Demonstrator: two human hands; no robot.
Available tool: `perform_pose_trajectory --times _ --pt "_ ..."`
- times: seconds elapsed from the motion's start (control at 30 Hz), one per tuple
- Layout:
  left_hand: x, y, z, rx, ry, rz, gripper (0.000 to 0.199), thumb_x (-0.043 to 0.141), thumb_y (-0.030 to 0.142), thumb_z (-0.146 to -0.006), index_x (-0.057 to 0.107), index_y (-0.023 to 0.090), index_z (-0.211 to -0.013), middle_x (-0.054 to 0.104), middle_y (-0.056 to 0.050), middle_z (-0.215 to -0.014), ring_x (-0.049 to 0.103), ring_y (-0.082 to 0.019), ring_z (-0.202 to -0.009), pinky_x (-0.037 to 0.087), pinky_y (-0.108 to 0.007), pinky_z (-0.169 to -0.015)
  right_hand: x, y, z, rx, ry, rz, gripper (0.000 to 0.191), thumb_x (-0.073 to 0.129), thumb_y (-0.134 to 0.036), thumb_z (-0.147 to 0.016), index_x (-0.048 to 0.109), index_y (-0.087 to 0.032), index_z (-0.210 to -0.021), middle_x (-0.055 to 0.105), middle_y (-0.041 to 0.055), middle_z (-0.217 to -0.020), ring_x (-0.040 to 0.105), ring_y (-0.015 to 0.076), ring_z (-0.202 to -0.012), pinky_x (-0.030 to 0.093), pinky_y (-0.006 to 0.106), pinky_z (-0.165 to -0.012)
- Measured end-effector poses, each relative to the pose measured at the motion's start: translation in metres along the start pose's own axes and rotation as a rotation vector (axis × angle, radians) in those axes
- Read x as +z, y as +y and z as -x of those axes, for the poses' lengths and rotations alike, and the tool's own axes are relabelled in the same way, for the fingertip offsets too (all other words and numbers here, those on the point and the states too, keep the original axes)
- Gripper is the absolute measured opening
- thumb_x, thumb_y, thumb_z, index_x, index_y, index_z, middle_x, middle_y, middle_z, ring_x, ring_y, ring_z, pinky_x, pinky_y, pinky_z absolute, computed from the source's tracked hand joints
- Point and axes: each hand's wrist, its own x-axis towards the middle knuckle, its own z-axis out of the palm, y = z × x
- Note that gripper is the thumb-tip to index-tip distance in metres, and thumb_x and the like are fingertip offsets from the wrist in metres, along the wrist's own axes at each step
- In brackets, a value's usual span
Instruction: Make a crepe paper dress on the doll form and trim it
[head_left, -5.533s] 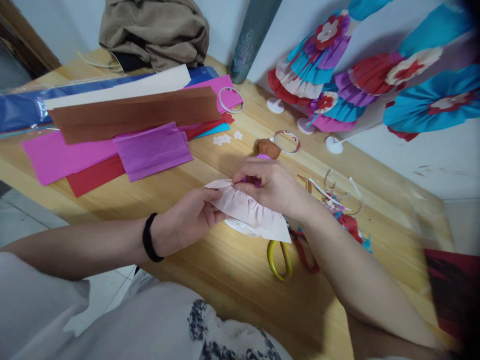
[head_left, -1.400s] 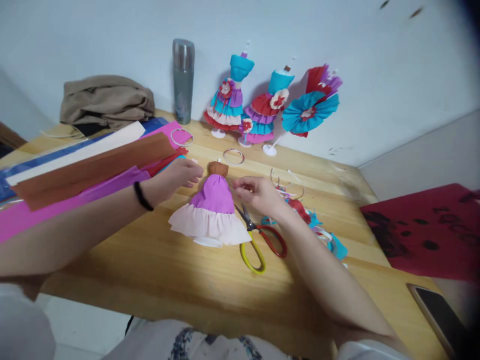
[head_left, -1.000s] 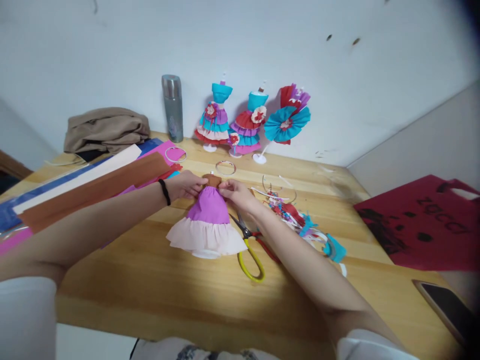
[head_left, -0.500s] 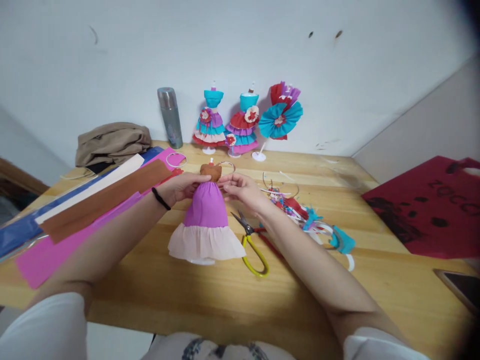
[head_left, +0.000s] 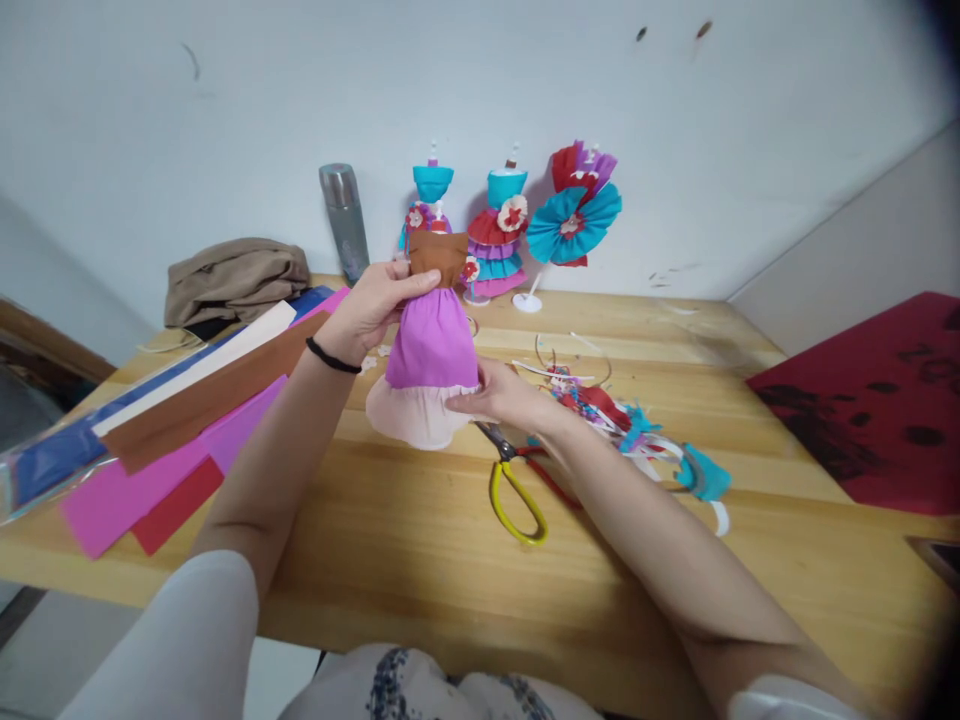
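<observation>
Lifted off the table is a miniature paper dress (head_left: 433, 340) on a small dress form, with a brown bodice, a purple skirt and a pale pink ruffle along the hem. My left hand (head_left: 382, 300) grips it at the waist from the left, thumb lying across the lower bodice. Down at the right of the hem, my right hand (head_left: 504, 395) holds the ruffle, thumb in front and fingers partly hidden behind the skirt. Scissors (head_left: 514, 485) with one yellow and one red handle lie on the table just below my right hand.
Three finished-looking miniature dresses (head_left: 506, 230) stand along the wall, beside a grey flask (head_left: 345, 220). Folded brown cloth (head_left: 236, 280) and coloured paper sheets (head_left: 217, 400) lie left. Scraps and cords (head_left: 600, 405) are on the right, near a red bag (head_left: 877, 400).
The brown-and-purple dress has risen off the table, its hem tipped up. My left hand rose with it at the waist; my right hand moved from the waist to the hem.
</observation>
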Motion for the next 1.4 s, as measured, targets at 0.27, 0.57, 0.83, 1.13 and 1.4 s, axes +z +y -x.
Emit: perform_pose_trajectory --times 0.27,0.57,0.83,1.13,1.4 --pt "-0.006 0.0 0.003 0.234 0.13 -0.057 0.01 0.077 0.019 -0.081 0.073 0.011 -0.085 0.072 -0.003 -0.083 0.062 -0.012 -0.072 0.047 -0.026 -0.069 -0.017 0.003 -0.004 -0.053 -0.04 0.014 0.054 0.084 -0.035 -0.067 0.069 -0.019 -0.116 0.073 0.008 -0.121 0.066 0.0265 -0.114 0.051 0.039 -0.101" --pt "0.02 -0.013 0.009 0.338 -0.011 -0.271 0.022 0.08 0.028 -0.077 0.073 0.012 -0.09 0.074 -0.006 -0.09 0.067 -0.018 -0.083 0.053 -0.031 -0.077 -0.011 0.011 -0.005 -0.144 0.149 0.036 0.04 0.079 -0.043 -0.074 0.069 -0.016 -0.101 0.075 0.0069 -0.098 0.069 0.0237 -0.089 0.056 0.04 -0.084" --pt "0.023 -0.021 0.012 0.397 0.028 -0.327 0.02 0.083 0.031 -0.074 0.075 0.016 -0.084 0.073 -0.004 -0.083 0.067 -0.021 -0.081 0.052 -0.033 -0.072 -0.008 -0.009 0.002 -0.154 0.112 0.022 0.063 0.085 -0.038 -0.064 0.063 -0.019 -0.12 0.072 0.0097 -0.125 0.067 0.0285 -0.115 0.055 0.044 -0.101" --pt "0.009 0.004 0.01 0.674 0.334 -0.298 0.028 0.088 0.05 -0.073 0.074 0.026 -0.08 0.074 0.003 -0.083 0.063 -0.017 -0.081 0.051 -0.035 -0.077 -0.02 0.001 -0.005 0.045 0.143 -0.266 0.062 0.089 -0.019 -0.057 0.063 -0.024 -0.113 0.072 0.0032 -0.117 0.066 0.0215 -0.112 0.053 0.038 -0.104" --pt "-0.005 0.006 0.005 0.658 0.477 -0.223 0.047 0.09 0.058 -0.068 0.072 0.017 -0.082 0.069 0.006 -0.078 0.055 -0.012 -0.08 0.047 -0.031 -0.077 -0.006 0.013 -0.01 0.115 0.28 -0.468 0.049 0.088 -0.026 -0.059 0.06 -0.024 -0.1 0.07 -0.0032 -0.083 0.066 0.0115 -0.074 0.053 0.021 -0.061"
